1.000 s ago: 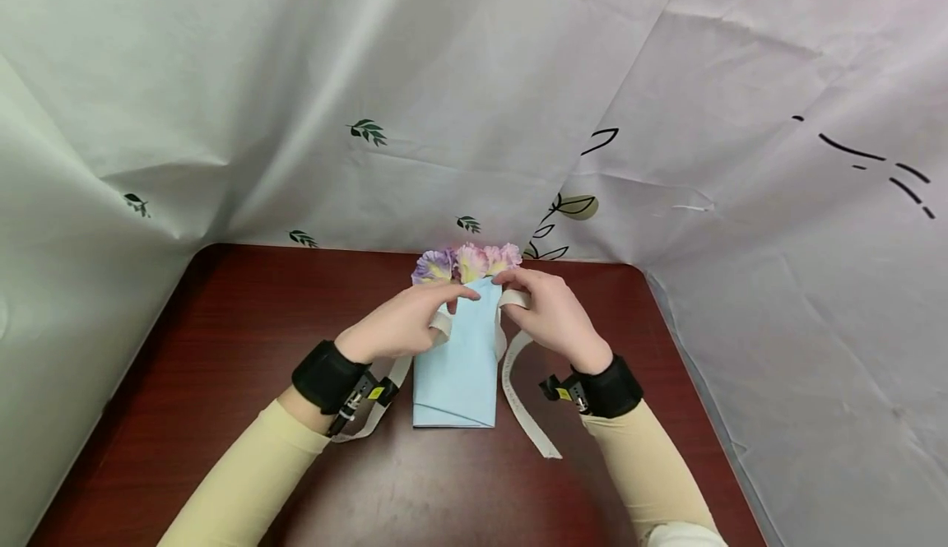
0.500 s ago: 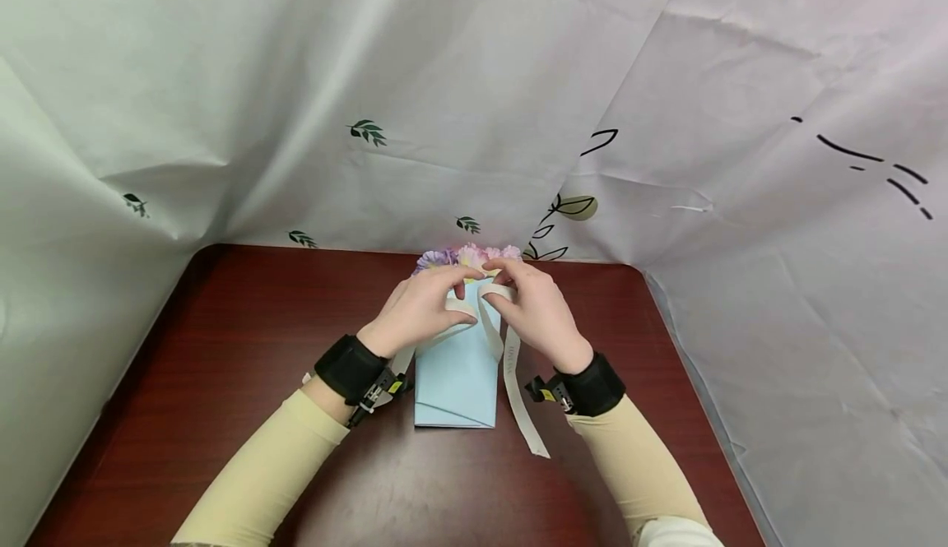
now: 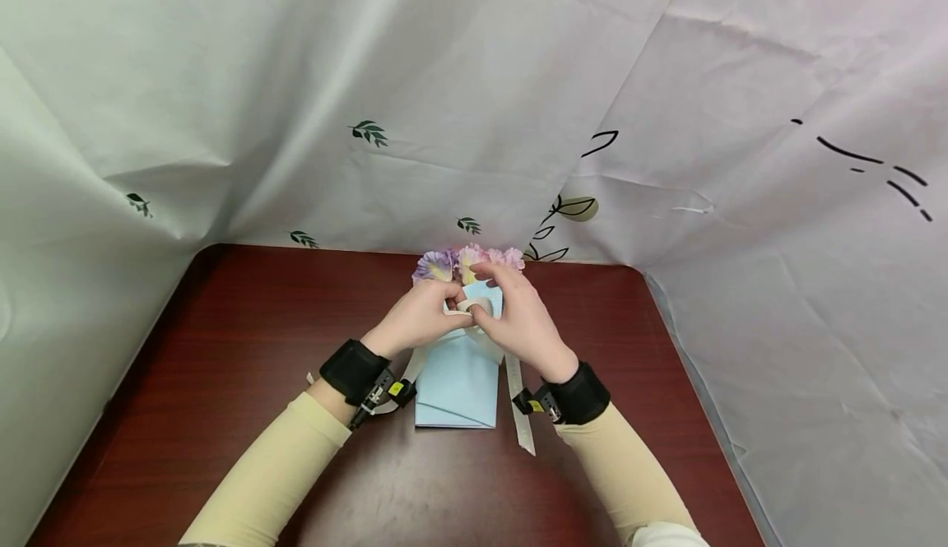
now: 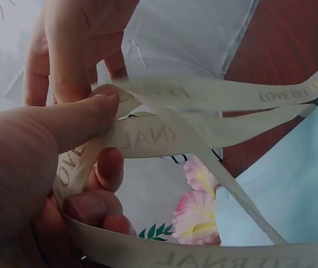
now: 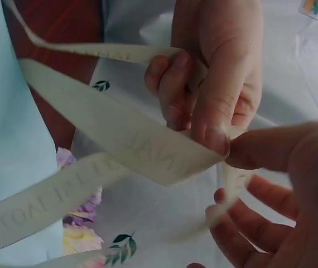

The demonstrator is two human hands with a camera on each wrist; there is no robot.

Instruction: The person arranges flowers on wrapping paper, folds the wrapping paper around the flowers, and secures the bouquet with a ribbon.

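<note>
A pale cream ribbon [image 4: 164, 137], printed with lettering, runs in loops between both hands in front of a light blue folded paper wrap [image 3: 457, 382]. My left hand [image 3: 420, 312] pinches a fold of the ribbon between thumb and curled fingers. Close against it, my right hand [image 3: 522, 321] has its thumb tip at the ribbon where the strands cross. Its other fingers curve around a ribbon strand [image 5: 234, 187], apart from the thumb. Pink and purple artificial flowers [image 3: 470, 261] show at the wrap's far end. Fingers partly hide the crossing.
The wrap lies on a dark red wooden table [image 3: 267, 325]. Behind it hangs a pale patterned cloth [image 3: 444, 78], close to the table's far edge. One ribbon tail [image 3: 520, 411] lies along the wrap's right side.
Both hands have drawn together over the wrap, bringing the ribbon strands to a crossing. The right ribbon tail has shifted left, closer to the wrap.
</note>
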